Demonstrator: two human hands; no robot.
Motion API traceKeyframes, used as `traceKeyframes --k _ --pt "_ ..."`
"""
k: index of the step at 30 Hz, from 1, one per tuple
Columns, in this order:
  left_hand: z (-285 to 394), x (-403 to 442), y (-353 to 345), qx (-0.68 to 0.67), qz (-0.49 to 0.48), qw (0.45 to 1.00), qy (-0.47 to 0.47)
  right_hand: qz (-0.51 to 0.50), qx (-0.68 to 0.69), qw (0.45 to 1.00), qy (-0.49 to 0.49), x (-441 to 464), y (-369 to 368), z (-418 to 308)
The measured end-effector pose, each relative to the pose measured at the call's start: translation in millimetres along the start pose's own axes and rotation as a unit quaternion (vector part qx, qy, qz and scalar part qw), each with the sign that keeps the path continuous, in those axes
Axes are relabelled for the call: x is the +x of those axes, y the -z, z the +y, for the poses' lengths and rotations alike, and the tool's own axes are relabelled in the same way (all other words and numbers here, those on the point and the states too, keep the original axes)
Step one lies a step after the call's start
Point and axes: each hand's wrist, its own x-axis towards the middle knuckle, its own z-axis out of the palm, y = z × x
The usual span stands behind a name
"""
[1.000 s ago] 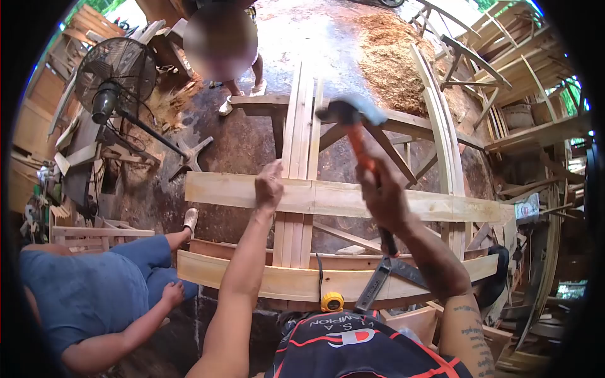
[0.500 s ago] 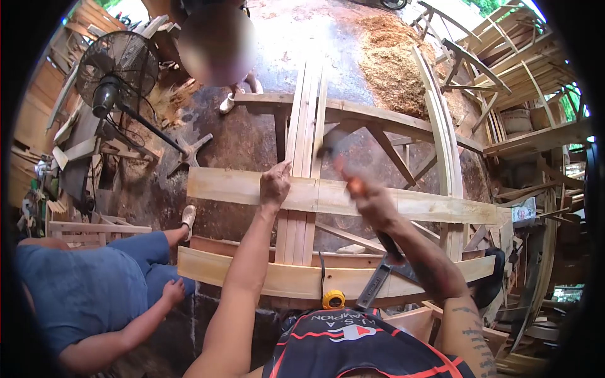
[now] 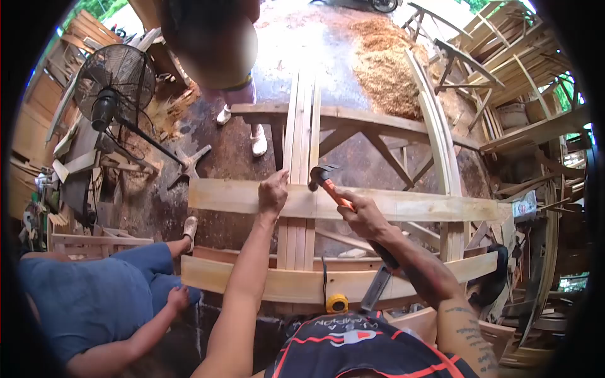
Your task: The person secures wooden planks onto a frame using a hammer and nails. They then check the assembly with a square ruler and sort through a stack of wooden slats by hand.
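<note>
My right hand (image 3: 365, 215) is wrapped around the orange-and-black handle of a claw hammer (image 3: 330, 189). The hammer's head is low over the upper crosswise plank (image 3: 422, 205), near the bundle of long wooden strips (image 3: 301, 135). Closed in a pinch, my left hand (image 3: 273, 194) is over the same plank, left of the hammer. Whatever its fingertips hold, if anything, is too small to make out. Nearer my body lies a second crosswise plank (image 3: 296, 285), with a yellow tape measure (image 3: 336, 303) and a try square (image 3: 376, 288) at its near edge.
A person in blue (image 3: 94, 299) sits at the left; another person (image 3: 236, 96) stands at the far side. A pedestal fan (image 3: 110, 104) stands far left. A trestle (image 3: 359, 118) supports the strips. Sawdust (image 3: 387, 69) is heaped behind, and stacked lumber (image 3: 504, 69) is at the right.
The hammer has come down and left from its blurred raised position toward the plank. My left hand stays nearly in place. The far person has shifted, with both shoes now visible.
</note>
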Motion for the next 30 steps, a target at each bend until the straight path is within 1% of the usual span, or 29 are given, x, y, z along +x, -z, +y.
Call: traceKeyframes --k 2,5,6,7,9,10,11,13,15,16,17,18,19,20,21,23,24,25,26,27,28,29,30 --pt "0.5 -2.8 -0.3 -0.005 0.004 1.000 0.008 -0.011 0.105 0.987 -0.117 11.3 20.3 -36.2" --pt "2.6 -0.7 1.8 -0.013 0.002 1.000 0.017 0.080 0.070 0.991 -0.087 31.9 47.8 -66.2" --pt "4.9 -0.7 2.3 -0.016 -0.002 1.000 0.024 0.137 0.049 0.988 -0.042 35.4 51.0 -74.3" --pt "6.1 -0.1 3.0 -0.020 -0.004 0.999 0.031 0.136 0.048 0.989 -0.040 31.0 44.8 -69.3" --pt "5.3 1.7 3.3 -0.017 0.002 1.000 0.022 0.058 0.051 0.996 -0.034 8.2 16.0 -34.3" --pt "4.8 0.7 2.2 -0.012 0.002 1.000 0.013 -0.049 0.000 0.996 -0.078 -5.4 -1.1 0.6" --pt "3.2 0.3 2.2 -0.011 -0.003 1.000 0.004 -0.069 0.021 0.987 -0.145 -7.9 3.7 -7.2" --pt "5.2 2.0 2.3 -0.007 0.009 1.000 -0.004 -0.010 0.042 0.995 -0.088 -8.2 12.9 -16.1" --pt "3.4 1.2 1.8 -0.012 0.002 1.000 0.010 0.029 0.060 0.989 -0.130 -8.2 19.5 -31.9" --pt "0.7 3.1 -0.3 -0.012 0.002 1.000 0.014 0.077 0.047 0.990 -0.104 -6.4 19.8 -38.1" --pt "-1.3 2.6 -1.7 -0.012 -0.001 1.000 0.018 0.080 0.051 0.990 -0.108 -7.8 15.6 -38.5" --pt "1.6 2.9 -0.3 -0.009 -0.005 1.000 0.015 0.081 0.061 0.993 -0.065 -8.9 10.4 -35.4" --pt "5.7 5.1 2.8 -0.014 -0.026 0.999 0.046 0.084 0.071 0.994 -0.020 -8.8 5.8 -29.7" --pt "10.2 5.1 7.2 -0.018 -0.048 0.996 0.075 -0.016 0.074 0.995 -0.070 -10.6 0.9 -16.2" --pt "10.1 0.7 10.0 -0.013 -0.053 0.996 0.066 -0.070 0.044 0.992 -0.094 -12.7 0.9 -10.1" --pt "8.1 -11.0 12.2 -0.166 0.003 0.979 0.117 -0.016 0.027 0.999 -0.018 -26.5 -3.1 6.3" --pt "31.7 -28.6 25.5 -0.134 0.042 0.988 0.064 -0.012 0.026 0.999 -0.016 -41.4 5.4 -1.0" --pt "19.9 -49.5 32.9 -0.021 0.057 0.998 -0.003 0.014 0.047 0.996 -0.073 -61.2 18.3 -19.2" --pt "59.1 -77.8 49.0 0.011 0.074 0.997 -0.010 0.040 0.070 0.988 -0.130 -79.1 30.5 -33.9" --pt "74.9 -108.9 64.5 0.019 -0.020 0.999 0.047 0.063 0.104 0.977 -0.174 -98.4 41.1 -42.1" --pt "86.6 -147.6 67.6 -0.028 -0.041 0.998 0.045 0.083 0.140 0.961 -0.223 -120.9 48.3 -45.3" --pt "84.9 -192.2 63.3 -0.045 -0.100 0.990 0.091 0.120 0.117 0.964 -0.206 -141.9 52.8 -41.1" --pt "93.2 -231.4 58.1 -0.076 -0.164 0.976 0.119 0.123 0.117 0.957 -0.235 -160.4 63.6 -49.1"
